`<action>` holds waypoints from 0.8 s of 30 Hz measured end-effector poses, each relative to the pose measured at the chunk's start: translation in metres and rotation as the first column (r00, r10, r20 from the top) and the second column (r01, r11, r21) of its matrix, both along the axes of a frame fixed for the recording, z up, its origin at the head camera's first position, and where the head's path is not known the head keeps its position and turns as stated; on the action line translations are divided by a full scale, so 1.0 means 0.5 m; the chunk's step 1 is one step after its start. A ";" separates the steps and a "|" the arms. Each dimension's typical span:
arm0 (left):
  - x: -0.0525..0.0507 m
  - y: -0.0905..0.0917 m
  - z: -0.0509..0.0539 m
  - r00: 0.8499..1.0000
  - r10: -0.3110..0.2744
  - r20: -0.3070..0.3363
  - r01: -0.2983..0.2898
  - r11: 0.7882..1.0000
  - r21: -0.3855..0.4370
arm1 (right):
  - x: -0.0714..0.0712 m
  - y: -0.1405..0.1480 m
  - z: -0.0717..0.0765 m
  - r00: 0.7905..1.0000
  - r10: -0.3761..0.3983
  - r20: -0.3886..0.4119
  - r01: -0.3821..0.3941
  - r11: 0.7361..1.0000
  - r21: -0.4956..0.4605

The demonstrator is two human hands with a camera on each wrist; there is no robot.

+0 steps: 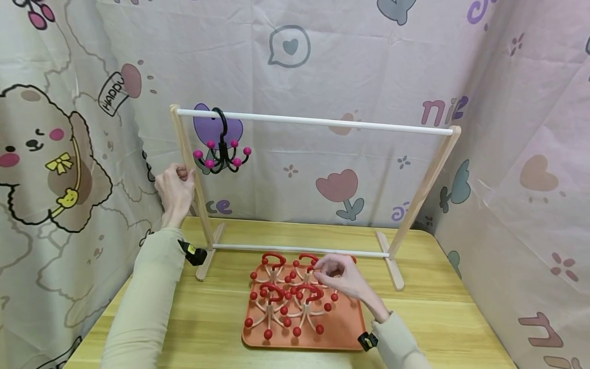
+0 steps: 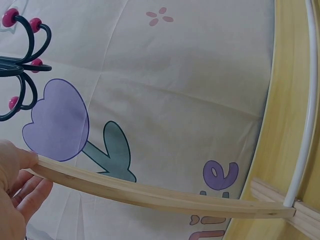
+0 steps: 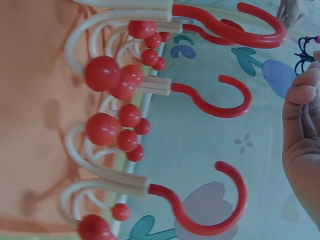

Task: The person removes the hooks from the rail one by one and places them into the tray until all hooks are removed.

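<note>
My left hand (image 1: 176,189) pinches the left wooden upright (image 2: 150,192) of a rack, thumb on one side and fingers on the other. Close by, a black multi-arm hook hanger (image 1: 223,151) with pink balls hangs from the rack's white top bar (image 1: 313,121). My right hand (image 1: 340,275) hovers over an orange tray (image 1: 338,328), its fingers loosely bent with nothing visible between them. On that tray stand several cream hangers (image 1: 306,310) with red hooks and red balls. In the right wrist view their red hooks (image 3: 245,97) lie apart from the right fingers (image 3: 302,95).
The rack's right upright (image 1: 425,192) and lower white bar (image 1: 299,250) stand behind the tray. Its feet rest on a wooden table (image 1: 442,307). A printed curtain (image 1: 295,92) hangs close behind and on both sides.
</note>
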State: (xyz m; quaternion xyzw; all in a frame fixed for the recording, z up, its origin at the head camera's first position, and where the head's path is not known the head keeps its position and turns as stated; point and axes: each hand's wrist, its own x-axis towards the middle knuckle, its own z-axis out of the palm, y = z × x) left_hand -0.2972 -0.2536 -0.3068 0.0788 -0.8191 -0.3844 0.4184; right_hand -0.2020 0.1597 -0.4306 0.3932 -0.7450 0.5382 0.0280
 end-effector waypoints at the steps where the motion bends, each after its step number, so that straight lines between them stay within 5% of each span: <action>1: 0.000 0.000 0.000 1.000 0.001 0.000 -0.001 1.000 0.000 | -0.001 -0.002 0.005 1.000 -0.006 -0.008 0.006 1.000 0.004; 10: -0.002 -0.002 -0.001 1.000 -0.004 0.000 0.004 1.000 0.001 | -0.019 -0.016 0.045 0.999 0.002 -0.036 -0.001 1.000 0.022; 24: -0.004 -0.002 0.000 1.000 0.000 -0.004 0.000 1.000 -0.002 | -0.085 -0.037 0.100 0.995 0.021 -0.096 -0.016 0.999 0.052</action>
